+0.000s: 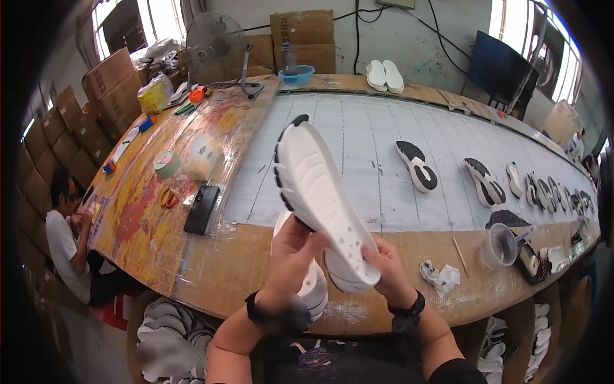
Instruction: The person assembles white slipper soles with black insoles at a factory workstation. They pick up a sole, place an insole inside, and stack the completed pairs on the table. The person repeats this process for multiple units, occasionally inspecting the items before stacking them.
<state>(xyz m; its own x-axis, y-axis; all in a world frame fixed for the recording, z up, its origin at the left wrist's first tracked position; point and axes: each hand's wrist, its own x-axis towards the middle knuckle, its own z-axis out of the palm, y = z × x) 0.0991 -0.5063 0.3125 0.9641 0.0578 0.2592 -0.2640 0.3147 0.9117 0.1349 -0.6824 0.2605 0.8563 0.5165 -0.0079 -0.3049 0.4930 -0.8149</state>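
- Left hand [291,246]: grip clasps the white shoe sole [320,195] at its lower left edge, thumb on the face.
- Right hand [384,265]: grip pinches the sole's heel end.
- White shoe sole: held tilted above the worktop [409,243], toe pointing up and away.
- Stack of white soles [313,288]: on the worktop edge, directly beneath.
- Black phone [202,209]: to the left.
- Plastic cup [499,246]: to the right.

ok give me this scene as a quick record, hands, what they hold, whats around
left hand: grips the white shoe sole at its side edge
right hand: holds the sole's near end
sole: raised, tilted, black-trimmed rim
under hands: stack of white soles
belt: row of black-and-white soles
nearby: black phone, plastic cup
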